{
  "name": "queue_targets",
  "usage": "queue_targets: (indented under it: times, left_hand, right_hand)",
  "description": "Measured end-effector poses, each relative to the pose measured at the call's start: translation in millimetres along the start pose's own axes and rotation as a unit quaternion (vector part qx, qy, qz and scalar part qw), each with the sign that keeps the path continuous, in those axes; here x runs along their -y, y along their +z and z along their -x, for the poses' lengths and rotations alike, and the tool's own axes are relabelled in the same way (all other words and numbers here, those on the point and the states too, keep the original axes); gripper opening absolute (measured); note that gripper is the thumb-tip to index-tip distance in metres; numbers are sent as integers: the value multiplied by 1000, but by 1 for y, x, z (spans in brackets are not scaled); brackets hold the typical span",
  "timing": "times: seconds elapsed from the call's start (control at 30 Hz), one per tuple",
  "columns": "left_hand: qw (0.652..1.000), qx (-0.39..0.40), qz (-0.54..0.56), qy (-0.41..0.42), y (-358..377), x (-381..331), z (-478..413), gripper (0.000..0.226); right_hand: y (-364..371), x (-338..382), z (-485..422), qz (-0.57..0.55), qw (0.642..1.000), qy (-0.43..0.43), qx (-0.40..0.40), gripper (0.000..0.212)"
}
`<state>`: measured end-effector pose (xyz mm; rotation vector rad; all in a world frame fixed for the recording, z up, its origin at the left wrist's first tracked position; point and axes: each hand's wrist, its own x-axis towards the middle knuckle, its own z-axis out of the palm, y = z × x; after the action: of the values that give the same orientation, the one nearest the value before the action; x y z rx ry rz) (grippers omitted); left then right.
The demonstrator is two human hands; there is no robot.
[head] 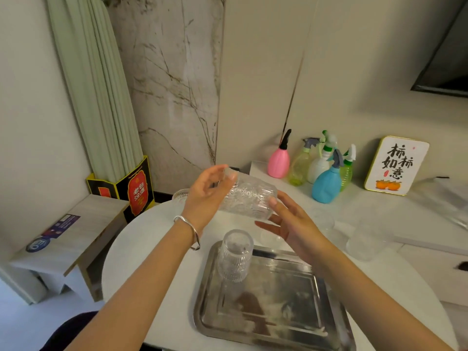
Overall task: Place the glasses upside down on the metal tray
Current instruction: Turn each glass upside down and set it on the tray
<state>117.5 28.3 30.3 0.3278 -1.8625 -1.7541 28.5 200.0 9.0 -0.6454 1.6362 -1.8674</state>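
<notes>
A clear patterned glass [249,196] is held on its side in the air above the round white table [141,239]. My left hand [206,196] grips its far end and my right hand [291,224] touches its near end with thumb and fingers. Below them a ribbed glass [235,255] stands upside down in the far left corner of the metal tray [273,333]. More clear glasses stand on the table: one [180,196] behind my left hand and two [323,220] [364,240] to the right of my right hand.
Several coloured spray bottles [325,183] and a framed sign [396,164] stand on the white ledge at the back right. A low wooden stool [76,236] and a black and red box [136,191] with a folded curtain are on the left.
</notes>
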Motion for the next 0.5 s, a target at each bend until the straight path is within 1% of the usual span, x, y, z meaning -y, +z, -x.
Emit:
queue_targets:
  times: [0.07,0.13,0.23,0.3,0.33,0.4,0.5]
  left_hand:
    - [999,25,30,-1,18,2,-1,36]
    - [998,56,37,2,34,8,-1,31]
    - [994,107,6,0,50,18,-2,38]
    - [992,128,-15,3,53,29,-4,41]
    - [991,130,-28,-5,51,37,-5,42]
    - [987,127,-88,-32,44,56,-8,47]
    - [967,156,-191,-58,31,85,-7,49]
  right_hand:
    - [-16,4,6,-8,999,-14,-28,62]
    - [-31,8,13,-3,998,-25,-57,68]
    - [-50,15,22,8,994,-40,-99,70]
    - [-60,19,28,52,990,-50,-123,62]
    - [-65,21,32,86,986,-52,-130,60]
    - [-71,18,36,158,976,-57,-138,68]
    - [-73,5,39,228,963,-63,-127,69]
